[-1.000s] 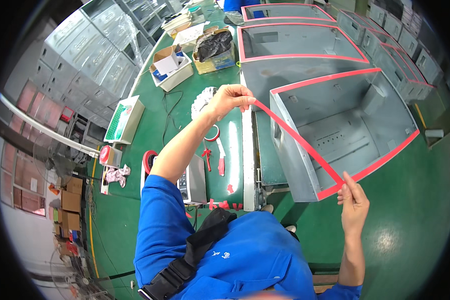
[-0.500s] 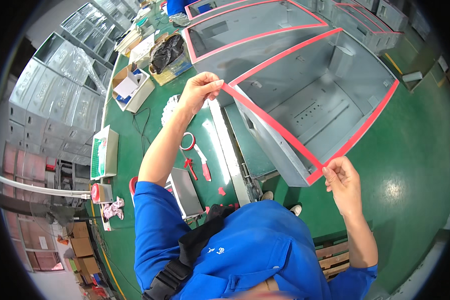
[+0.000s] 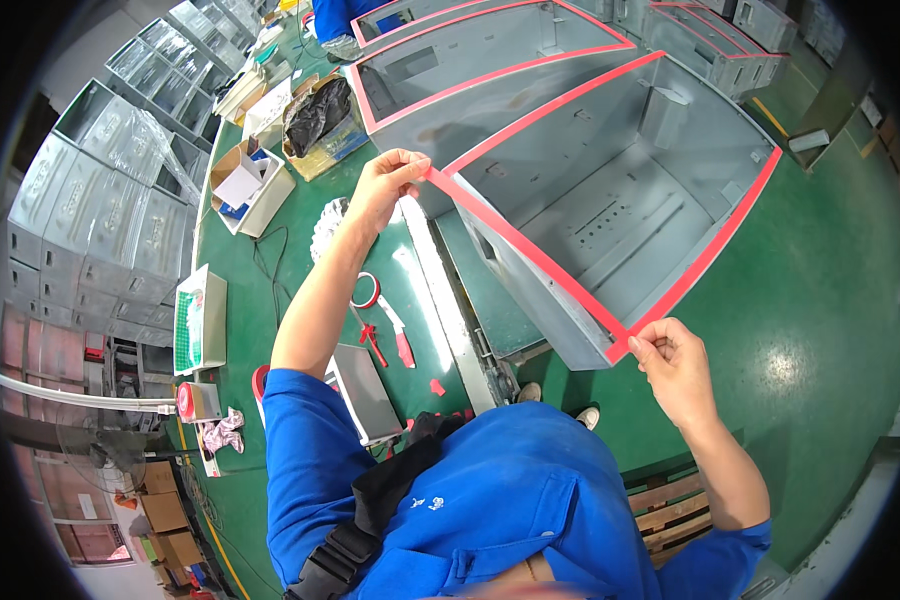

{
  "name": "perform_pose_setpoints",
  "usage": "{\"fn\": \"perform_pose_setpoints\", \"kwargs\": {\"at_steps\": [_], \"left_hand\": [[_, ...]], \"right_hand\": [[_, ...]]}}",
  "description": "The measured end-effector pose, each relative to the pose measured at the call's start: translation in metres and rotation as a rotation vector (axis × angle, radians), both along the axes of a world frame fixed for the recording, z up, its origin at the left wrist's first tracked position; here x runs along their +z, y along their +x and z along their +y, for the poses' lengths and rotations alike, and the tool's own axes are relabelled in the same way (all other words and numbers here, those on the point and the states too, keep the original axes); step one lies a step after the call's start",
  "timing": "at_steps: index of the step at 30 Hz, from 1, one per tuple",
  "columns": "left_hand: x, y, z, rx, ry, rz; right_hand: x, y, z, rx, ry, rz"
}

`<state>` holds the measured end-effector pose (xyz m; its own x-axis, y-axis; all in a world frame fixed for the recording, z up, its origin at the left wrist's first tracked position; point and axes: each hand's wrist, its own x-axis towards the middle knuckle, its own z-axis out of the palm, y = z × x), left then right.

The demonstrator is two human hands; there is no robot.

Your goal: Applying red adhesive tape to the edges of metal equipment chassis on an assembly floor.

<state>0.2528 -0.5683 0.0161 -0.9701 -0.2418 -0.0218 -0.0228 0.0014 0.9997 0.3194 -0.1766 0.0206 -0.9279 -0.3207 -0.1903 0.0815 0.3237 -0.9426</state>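
A red strip (image 3: 525, 255) runs taut and straight along the near rim of a grey metal box (image 3: 630, 210), from about 10 o'clock down to 4 o'clock across the middle of the view. It is thin, flat and bright red, the same colour as the edging already lying on the box's other three rims. The box is open-topped, with a perforated floor and a small raised block in its far corner.

The left hand (image 3: 385, 185) is at the strip's upper end, at 11 o'clock from the picture's centre, fingers closed in a pinch on that end right at the box's left near corner. The right hand (image 3: 675, 365) is at the lower end, at 4 o'clock, thumb and forefinger pinched on the strip just beside the box's right near corner. The strip spans between the two hands and lies on or just above the rim; which one cannot be told.

A second box (image 3: 470, 70) with the same red edging stands behind, at 12 o'clock. On the green table (image 3: 820, 330) below the left forearm, at 9 o'clock, lie a tape roll (image 3: 367, 291) and red-handled cutters (image 3: 373, 345).
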Motion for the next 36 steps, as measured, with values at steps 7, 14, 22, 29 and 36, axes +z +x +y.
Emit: {"fn": "perform_pose_setpoints", "kwargs": {"at_steps": [7, 14, 22, 29, 36], "left_hand": [[-0.008, -0.009, -0.003, -0.049, -0.032, 0.057], [-0.008, -0.012, -0.002, -0.045, -0.072, 0.032], [-0.008, -0.015, -0.001, -0.052, -0.102, 0.031], [-0.006, -0.016, 0.001, -0.056, -0.085, 0.023], [-0.006, -0.017, 0.002, -0.055, -0.093, 0.0]], "right_hand": [[0.005, 0.001, -0.005, 0.088, 0.098, -0.037], [0.008, -0.002, -0.007, 0.113, 0.213, -0.011], [0.006, -0.007, -0.004, 0.173, 0.2, -0.075], [0.01, -0.008, -0.006, 0.16, 0.252, -0.035], [0.009, -0.01, -0.005, 0.166, 0.257, -0.013]]}}
